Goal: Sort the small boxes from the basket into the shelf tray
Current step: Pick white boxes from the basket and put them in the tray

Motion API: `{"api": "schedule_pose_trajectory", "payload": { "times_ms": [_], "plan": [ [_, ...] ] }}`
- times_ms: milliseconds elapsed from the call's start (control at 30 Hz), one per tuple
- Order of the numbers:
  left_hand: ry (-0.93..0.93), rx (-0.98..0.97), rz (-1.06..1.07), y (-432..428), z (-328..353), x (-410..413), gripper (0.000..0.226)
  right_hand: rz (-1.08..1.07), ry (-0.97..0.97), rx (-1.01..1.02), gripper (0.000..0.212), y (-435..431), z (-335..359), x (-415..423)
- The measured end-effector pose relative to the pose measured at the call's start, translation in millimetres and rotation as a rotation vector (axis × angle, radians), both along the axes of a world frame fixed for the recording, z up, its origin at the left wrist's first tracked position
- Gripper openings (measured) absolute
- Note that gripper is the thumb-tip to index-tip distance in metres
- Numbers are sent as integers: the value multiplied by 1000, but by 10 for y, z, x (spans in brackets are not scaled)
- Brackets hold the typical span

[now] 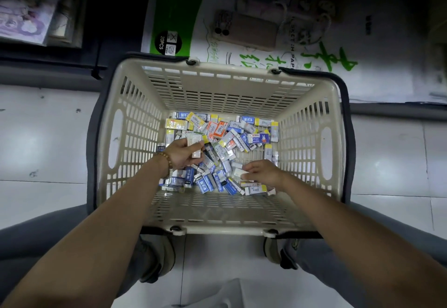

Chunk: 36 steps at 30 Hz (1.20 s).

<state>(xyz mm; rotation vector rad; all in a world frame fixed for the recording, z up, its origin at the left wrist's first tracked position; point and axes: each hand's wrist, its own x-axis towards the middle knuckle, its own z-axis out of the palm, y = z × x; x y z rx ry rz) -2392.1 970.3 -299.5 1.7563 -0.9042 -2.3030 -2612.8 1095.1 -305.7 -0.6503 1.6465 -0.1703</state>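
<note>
Small boxes [225,138] are seen heaped on the basket [242,68] floor, sorting judged barely begun; one is gripped by the left hand [183,156] near the left wall, another pinched by the right hand [263,173].

Print on small boxes [219,130] illegible

Left hand [184,155], right hand [264,173], seemingly round small boxes [196,154], in basket [232,68]
</note>
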Motion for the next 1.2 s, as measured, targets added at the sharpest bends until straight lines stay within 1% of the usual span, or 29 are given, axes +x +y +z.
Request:
{"api": "schedule_pose_trajectory", "payload": {
  "times_ms": [67,133,233,300,367,433,500,567,633,733,800,900,967,1033,1133,1200],
  "plan": [
    [48,-11,-15,-47,190,-95,18,-60,-77,-13,40,-143,235,-92],
    [62,-35,-70,-112,426,-202,29,-132,-142,-52,38,-339,549,-153],
    [61,-130,-158,-230,876,-327,46,-204,-273,-129,28,-638,1133,-202],
    [55,-223,-222,-335,1226,-365,56,-194,-338,-209,21,-778,1565,-227],
    [82,-266,-263,-446,1628,-369,49,-148,-343,-307,25,-863,2007,-255],
    [164,-231,-244,-535,2050,-337,34,-100,-294,-409,30,-890,2424,-271],
    [217,-259,-240,-575,2451,-288,20,-66,-237,-520,27,-880,2765,-287],
    [256,-327,-219,-567,2772,-226,15,-76,-197,-641,20,-842,3045,-277],
    [323,-375,-161,-523,3005,-173,20,-139,-167,-772,24,-782,3259,-255],
    [405,-435,-69,-434,3176,-126,32,-222,-184,-901,37,-716,3445,-217],
    [449,-437,-12,-378,3192,-116,39,-195,-217,-922,35,-715,3527,-159],
    [481,-375,-11,-331,3174,-147,38,-124,-198,-935,25,-747,3593,-47],
    [479,-338,-47,-318,3166,-189,40,-95,-168,-933,23,-755,3588,21],
    [485,-348,-132,-299,3159,-232,44,-67,-120,-934,21,-758,3559,60],
    [463,-440,-286,-245,3160,-283,48,-75,-58,-964,16,-774,3512,75],
    [410,-499,-330,-227,3145,-309,47,-111,-32,-979,14,-778,3493,90]
  ]
}}
